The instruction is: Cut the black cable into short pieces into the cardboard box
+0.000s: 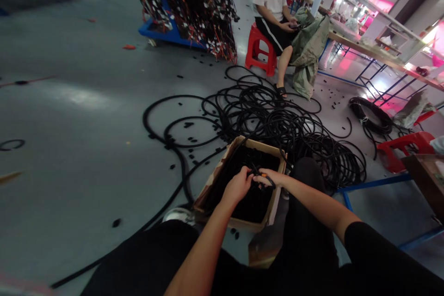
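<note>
A cardboard box filled with dark pieces stands between my knees. Above it, my left hand is closed in a pinch on what looks like a black tube. My right hand meets it fingertip to fingertip, wrapped around a hand tool with black-and-orange handles, which look like those of cutters. The tool's jaws are too dark to make out. Just beyond the box lies a large tangle of black tubing in loose coils on the floor.
Short black pieces lie scattered over the floor. A person sits on a red stool past the tubing, beside a blue rack hung with wires. At right are a tied coil, another red stool and a blue frame.
</note>
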The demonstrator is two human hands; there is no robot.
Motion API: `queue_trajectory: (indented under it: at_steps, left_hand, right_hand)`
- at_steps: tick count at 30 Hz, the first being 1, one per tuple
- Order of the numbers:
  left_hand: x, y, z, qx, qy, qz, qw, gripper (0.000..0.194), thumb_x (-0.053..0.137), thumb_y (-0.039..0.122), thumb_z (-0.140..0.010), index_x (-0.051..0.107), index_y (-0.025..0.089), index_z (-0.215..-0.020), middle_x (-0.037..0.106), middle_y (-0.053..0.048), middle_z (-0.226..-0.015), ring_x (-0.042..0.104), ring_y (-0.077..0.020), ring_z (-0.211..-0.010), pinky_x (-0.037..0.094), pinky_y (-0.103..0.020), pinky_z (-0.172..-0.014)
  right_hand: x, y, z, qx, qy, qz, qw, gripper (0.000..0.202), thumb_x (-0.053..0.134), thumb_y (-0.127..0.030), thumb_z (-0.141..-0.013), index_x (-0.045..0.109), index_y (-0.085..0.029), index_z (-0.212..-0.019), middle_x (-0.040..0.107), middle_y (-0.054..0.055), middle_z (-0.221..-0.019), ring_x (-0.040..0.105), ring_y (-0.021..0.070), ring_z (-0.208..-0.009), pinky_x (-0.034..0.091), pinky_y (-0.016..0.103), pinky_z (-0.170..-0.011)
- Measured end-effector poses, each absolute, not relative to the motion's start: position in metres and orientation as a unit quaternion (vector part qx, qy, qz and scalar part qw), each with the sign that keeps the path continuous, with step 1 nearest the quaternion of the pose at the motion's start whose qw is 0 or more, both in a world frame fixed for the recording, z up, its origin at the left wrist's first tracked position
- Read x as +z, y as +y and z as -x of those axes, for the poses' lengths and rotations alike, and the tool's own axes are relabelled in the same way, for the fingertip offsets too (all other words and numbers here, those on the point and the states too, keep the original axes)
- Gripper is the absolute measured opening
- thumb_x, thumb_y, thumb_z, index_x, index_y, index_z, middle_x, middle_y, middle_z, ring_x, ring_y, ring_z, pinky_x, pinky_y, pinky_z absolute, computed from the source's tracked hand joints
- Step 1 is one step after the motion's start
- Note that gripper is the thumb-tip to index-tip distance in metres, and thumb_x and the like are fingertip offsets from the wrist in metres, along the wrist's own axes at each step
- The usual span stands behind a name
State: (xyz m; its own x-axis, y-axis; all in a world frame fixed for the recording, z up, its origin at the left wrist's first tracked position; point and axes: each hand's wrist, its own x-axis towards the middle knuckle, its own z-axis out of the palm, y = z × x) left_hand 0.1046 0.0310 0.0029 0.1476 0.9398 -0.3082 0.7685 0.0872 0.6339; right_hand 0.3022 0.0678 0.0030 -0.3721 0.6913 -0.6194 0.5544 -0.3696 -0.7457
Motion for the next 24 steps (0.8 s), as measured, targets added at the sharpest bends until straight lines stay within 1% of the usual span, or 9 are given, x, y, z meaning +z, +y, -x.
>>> queue_trajectory:
  at_steps: [4,9,12,16,20,24]
  left_hand:
    - [0.008,0.031,-0.105,0.095,0.648,-0.656,0.376,0.02,0.055,0.023,-0.125,0.066,0.017,-0.14,0.088,-0.024,-0.139,0.088,-0.0376,-0.132,0.064,-0.04,-0.101]
    - [0.015,0.031,-0.101,0.084,0.655,-0.651,0.376,0.02,0.052,0.024,-0.127,0.064,0.017,-0.142,0.086,-0.024,-0.146,0.085,-0.036,-0.14,0.062,-0.038,-0.106]
    - [0.018,0.031,-0.1,0.076,0.66,-0.647,0.374,0.019,0.052,0.024,-0.127,0.063,0.017,-0.142,0.086,-0.024,-0.147,0.085,-0.0368,-0.14,0.062,-0.038,-0.106]
    - [0.021,0.03,-0.102,0.071,0.662,-0.647,0.371,0.02,0.051,0.025,-0.127,0.062,0.017,-0.142,0.087,-0.025,-0.143,0.086,-0.0379,-0.138,0.062,-0.039,-0.103]
    - [0.025,0.03,-0.104,0.073,0.663,-0.649,0.366,0.017,0.052,0.025,-0.126,0.062,0.019,-0.14,0.086,-0.024,-0.145,0.086,-0.0369,-0.138,0.062,-0.038,-0.102]
    - [0.027,0.029,-0.104,0.076,0.664,-0.651,0.359,0.021,0.054,0.027,-0.126,0.062,0.018,-0.143,0.086,-0.024,-0.145,0.086,-0.0387,-0.138,0.062,-0.039,-0.102]
  right_hand:
    - [0.008,0.067,-0.3,0.609,-0.566,0.553,0.058,0.042,0.092,-0.05,-0.108,0.063,-0.021,-0.102,0.063,-0.007,-0.077,0.065,0.0094,-0.063,0.047,0.017,-0.054]
    - [0.014,0.066,-0.301,0.606,-0.583,0.538,0.06,0.044,0.093,-0.053,-0.107,0.061,-0.022,-0.102,0.061,-0.008,-0.078,0.065,0.0088,-0.06,0.05,0.017,-0.054]
    - [0.014,0.067,-0.304,0.6,-0.595,0.532,0.054,0.043,0.093,-0.053,-0.106,0.063,-0.022,-0.106,0.061,-0.009,-0.079,0.064,0.0084,-0.057,0.048,0.017,-0.051]
    - [0.013,0.069,-0.308,0.588,-0.613,0.525,0.046,0.038,0.092,-0.05,-0.109,0.066,-0.021,-0.108,0.061,-0.009,-0.074,0.062,0.0082,-0.054,0.046,0.016,-0.049]
    - [0.013,0.07,-0.309,0.579,-0.622,0.525,0.042,0.039,0.091,-0.051,-0.109,0.066,-0.021,-0.107,0.063,-0.008,-0.072,0.065,0.0101,-0.056,0.049,0.018,-0.052]
    - [0.012,0.069,-0.308,0.569,-0.631,0.527,0.041,0.044,0.095,-0.053,-0.105,0.065,-0.021,-0.106,0.066,-0.007,-0.073,0.069,0.0108,-0.062,0.053,0.018,-0.06]
